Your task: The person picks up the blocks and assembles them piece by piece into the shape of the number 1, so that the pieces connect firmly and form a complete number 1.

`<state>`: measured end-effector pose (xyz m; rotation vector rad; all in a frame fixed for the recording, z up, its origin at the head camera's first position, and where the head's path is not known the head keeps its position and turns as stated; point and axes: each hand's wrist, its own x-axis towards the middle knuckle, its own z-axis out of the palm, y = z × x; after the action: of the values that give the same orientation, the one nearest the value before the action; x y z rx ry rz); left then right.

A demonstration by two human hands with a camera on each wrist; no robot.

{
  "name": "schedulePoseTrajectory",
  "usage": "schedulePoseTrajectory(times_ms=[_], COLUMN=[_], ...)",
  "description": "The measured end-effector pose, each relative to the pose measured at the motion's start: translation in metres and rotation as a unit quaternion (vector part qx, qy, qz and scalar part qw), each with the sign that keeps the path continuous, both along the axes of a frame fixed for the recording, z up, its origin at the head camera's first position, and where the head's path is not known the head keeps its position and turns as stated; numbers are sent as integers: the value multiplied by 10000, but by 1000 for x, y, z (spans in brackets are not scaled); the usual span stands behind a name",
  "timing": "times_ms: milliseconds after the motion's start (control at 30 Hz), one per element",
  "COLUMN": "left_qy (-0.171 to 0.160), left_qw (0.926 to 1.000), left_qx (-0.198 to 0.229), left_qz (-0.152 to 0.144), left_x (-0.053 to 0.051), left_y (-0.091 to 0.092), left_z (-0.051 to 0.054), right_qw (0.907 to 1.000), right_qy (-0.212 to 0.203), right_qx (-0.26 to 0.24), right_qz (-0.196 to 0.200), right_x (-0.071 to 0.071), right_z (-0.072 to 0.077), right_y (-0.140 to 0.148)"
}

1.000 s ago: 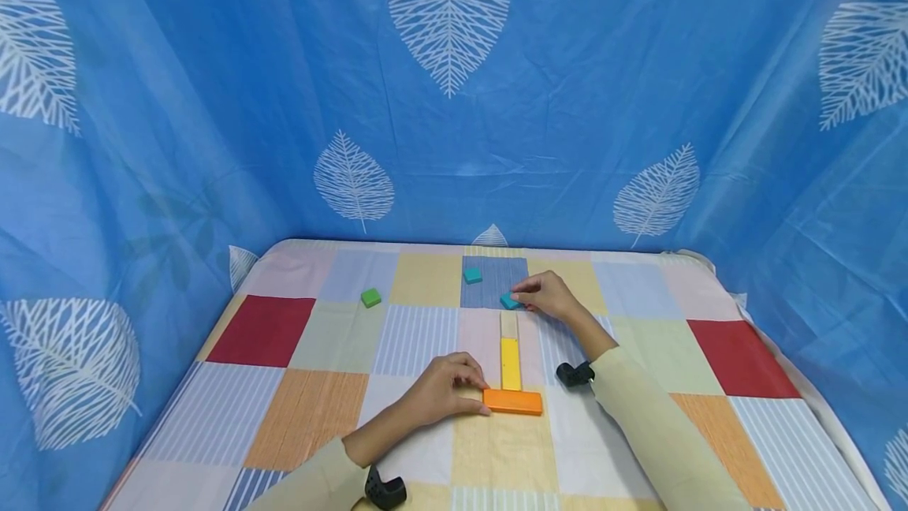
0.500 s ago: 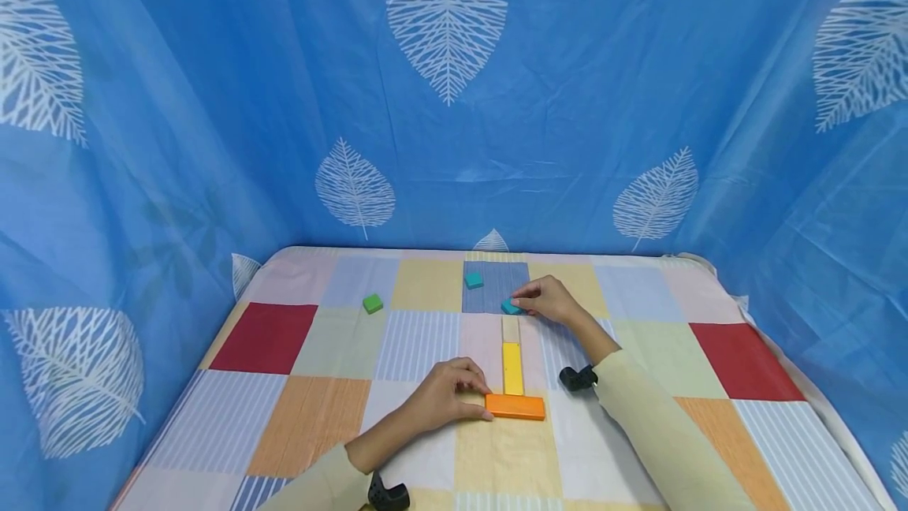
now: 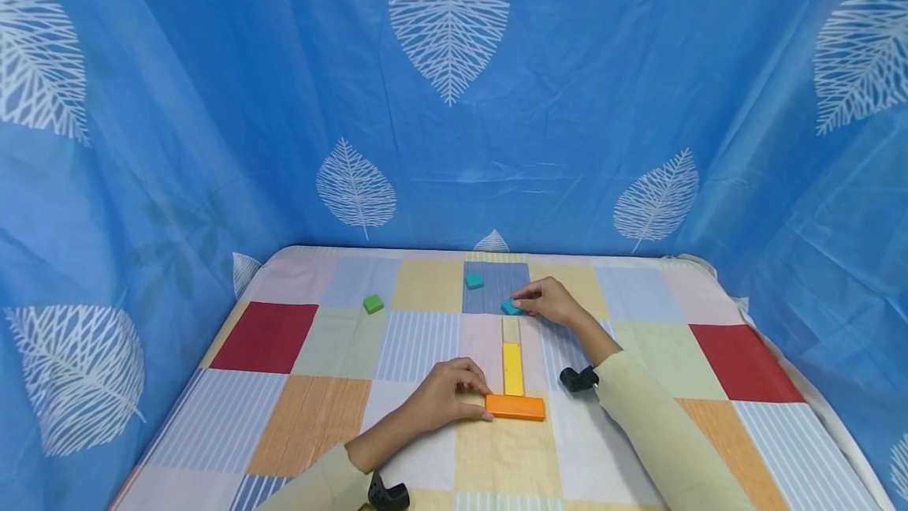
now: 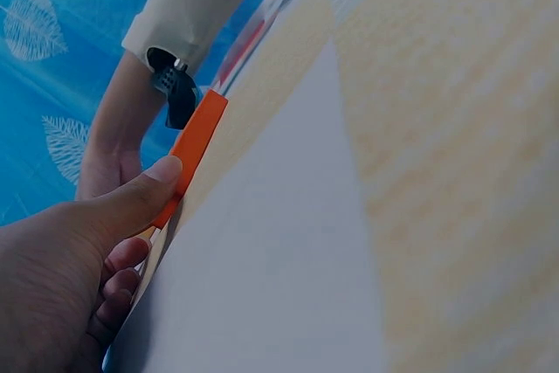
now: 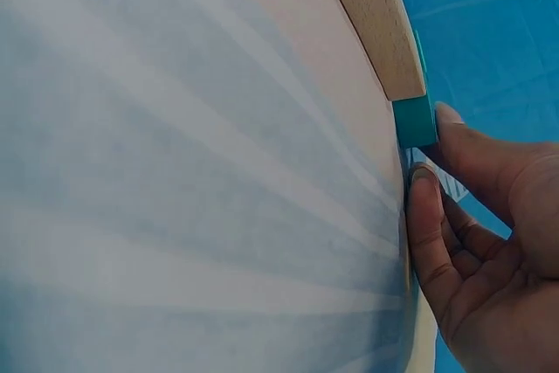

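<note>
An orange block (image 3: 515,408) lies crosswise on the cloth. My left hand (image 3: 448,394) holds its left end; in the left wrist view the thumb presses the long side of the orange block (image 4: 200,135). A yellow block (image 3: 512,369) runs away from its far side, followed in line by a plain wooden block (image 3: 511,330). Beyond that, my right hand (image 3: 552,302) pinches a teal block (image 3: 510,307). In the right wrist view, this teal block (image 5: 415,121) sits at the end of the wooden block (image 5: 381,32), the thumb at its edge.
A second teal block (image 3: 474,281) lies farther back on a blue patch. Off to the left is a green block (image 3: 372,303). The patchwork cloth (image 3: 262,337) covers the table, and a blue leaf-print curtain (image 3: 567,101) surrounds its back and sides.
The head view has shifted very slightly. Both hands keep their places at the orange block and the nearer teal block, and no block visibly moves.
</note>
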<state>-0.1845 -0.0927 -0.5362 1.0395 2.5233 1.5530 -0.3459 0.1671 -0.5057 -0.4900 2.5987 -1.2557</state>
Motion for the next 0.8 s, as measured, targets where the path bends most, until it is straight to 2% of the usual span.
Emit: schedulePoseTrajectory(times_ms=[800], left_qy=[-5], left_qw=[9998], left_qx=[-183], left_qz=[70], left_x=[-1], left_y=[-1], left_z=[-2], right_qw=[10000], right_qy=[5], right_qx=[3], right_qz=[-49], right_x=[3], right_z=[0], right_y=[-1])
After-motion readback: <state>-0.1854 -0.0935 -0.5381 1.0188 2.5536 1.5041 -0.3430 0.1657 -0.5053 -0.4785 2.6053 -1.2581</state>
